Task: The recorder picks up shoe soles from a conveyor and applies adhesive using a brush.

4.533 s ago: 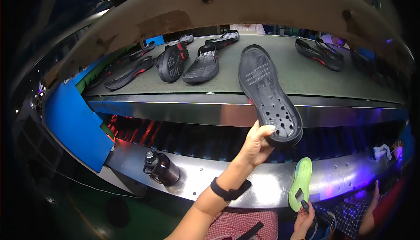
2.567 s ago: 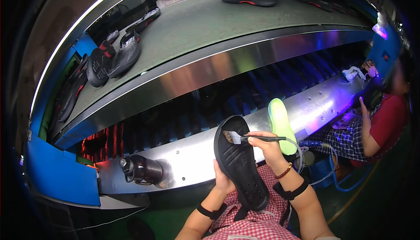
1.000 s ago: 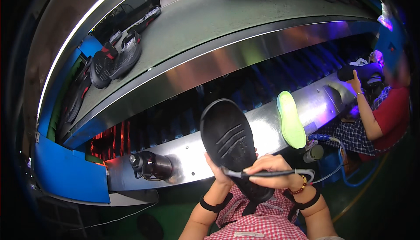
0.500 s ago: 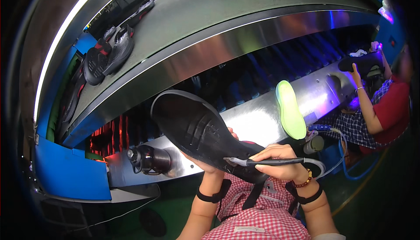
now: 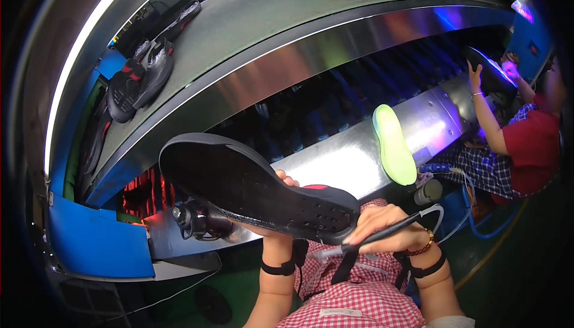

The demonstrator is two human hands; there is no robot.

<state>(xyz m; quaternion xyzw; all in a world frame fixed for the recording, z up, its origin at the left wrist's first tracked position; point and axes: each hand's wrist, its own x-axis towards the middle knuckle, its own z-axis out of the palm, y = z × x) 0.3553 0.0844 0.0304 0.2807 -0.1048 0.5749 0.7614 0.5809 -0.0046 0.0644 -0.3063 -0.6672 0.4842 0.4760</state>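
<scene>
Black shoe sole held flat over the lap, brush at its heel end.

Left hand [image 5: 272, 208] under the black sole [image 5: 257, 190], mostly hidden; fingertips curl over the far edge, gripping it. Sole lies near-horizontal, toe toward 10 o'clock, heel toward 3 o'clock; matte dark surface, small holes near the heel, red patch at the far heel rim. Right hand [image 5: 388, 226] at the heel end, fingers pinching a thin dark-handled brush [image 5: 382, 235] that runs toward 8 o'clock, its tip touching the sole's lower edge. Lime-green sole [image 5: 394, 152] rests tilted on the steel ledge [image 5: 335, 161] at 2 o'clock. Dark shoes [image 5: 140, 80] on the conveyor belt [image 5: 287, 11] at 10 o'clock. Another person's hand [image 5: 475, 77] at far right.
</scene>
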